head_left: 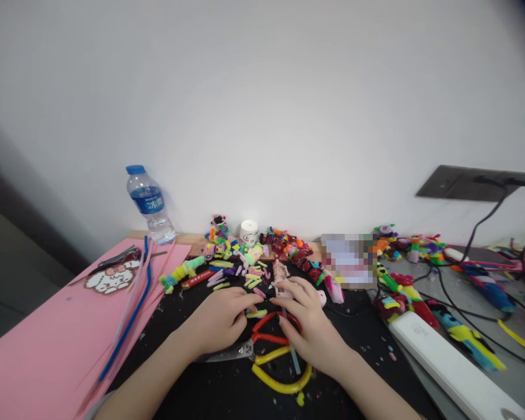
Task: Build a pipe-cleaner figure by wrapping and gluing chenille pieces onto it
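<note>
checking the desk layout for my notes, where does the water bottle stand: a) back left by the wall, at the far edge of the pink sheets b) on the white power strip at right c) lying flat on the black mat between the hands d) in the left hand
a: the water bottle stands upright at the back left by the wall, at the far edge of the pink sheets, well away from both hands.

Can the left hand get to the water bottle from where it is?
Probably yes. The left hand rests on the black mat, and the water bottle stands upright at the back left; only low pink sheets lie between.
</note>
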`<state>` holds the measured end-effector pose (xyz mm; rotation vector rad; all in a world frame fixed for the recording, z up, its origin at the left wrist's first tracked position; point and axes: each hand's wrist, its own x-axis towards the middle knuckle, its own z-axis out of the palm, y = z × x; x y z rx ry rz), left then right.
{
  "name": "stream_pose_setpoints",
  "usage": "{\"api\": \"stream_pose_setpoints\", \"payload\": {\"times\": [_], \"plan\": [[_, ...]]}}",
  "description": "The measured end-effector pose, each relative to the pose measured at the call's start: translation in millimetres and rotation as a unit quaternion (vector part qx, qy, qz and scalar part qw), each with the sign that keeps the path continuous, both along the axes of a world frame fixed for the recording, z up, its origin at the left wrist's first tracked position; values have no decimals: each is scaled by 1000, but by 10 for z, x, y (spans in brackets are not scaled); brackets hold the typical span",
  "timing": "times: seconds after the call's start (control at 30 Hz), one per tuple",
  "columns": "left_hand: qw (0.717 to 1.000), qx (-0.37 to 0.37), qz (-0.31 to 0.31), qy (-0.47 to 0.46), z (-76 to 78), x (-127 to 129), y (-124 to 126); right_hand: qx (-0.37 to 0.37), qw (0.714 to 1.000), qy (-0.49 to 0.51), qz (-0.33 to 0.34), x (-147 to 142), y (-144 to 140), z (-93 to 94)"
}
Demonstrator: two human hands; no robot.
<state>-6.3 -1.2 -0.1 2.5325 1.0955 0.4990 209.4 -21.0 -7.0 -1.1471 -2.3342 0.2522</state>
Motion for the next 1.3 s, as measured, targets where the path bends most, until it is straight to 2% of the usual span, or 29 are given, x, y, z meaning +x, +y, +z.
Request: {"api": "stream_pose_setpoints", "payload": {"times": [0.13, 0.27, 0.4, 0.5, 0.6, 0.67, 0.73, 0.9, 1.1, 1.3], "plan": [[1000, -2, 5, 8, 10, 3, -9, -37, 997, -55, 45, -38, -58, 71], [1000, 5, 8, 9, 1, 2, -12, -59, 993, -85, 50, -60, -72, 88], [995, 73, 26, -57, -21, -29, 13, -62, 992, -98, 44, -53, -64, 63], [970, 156, 101, -156, -20, -68, 44, -67, 992, -102, 45, -47, -67, 64], [922, 215, 217, -239, 1, -102, 74, -69, 992, -99, 45, -44, -67, 71], [897, 222, 277, -263, 8, -122, 95, -67, 992, -94, 44, -42, -64, 69], [889, 207, 306, -269, -1, -141, 116, -64, 993, -90, 44, -40, -61, 60], [907, 148, 310, -245, -26, -175, 154, -63, 993, -85, 46, -37, -57, 39], [956, 99, 234, -147, 14, -163, 184, -58, 994, -74, 48, -37, -57, 46], [973, 34, 217, -77, 27, -145, 150, -60, 996, -59, 41, -25, -51, 18]]}}
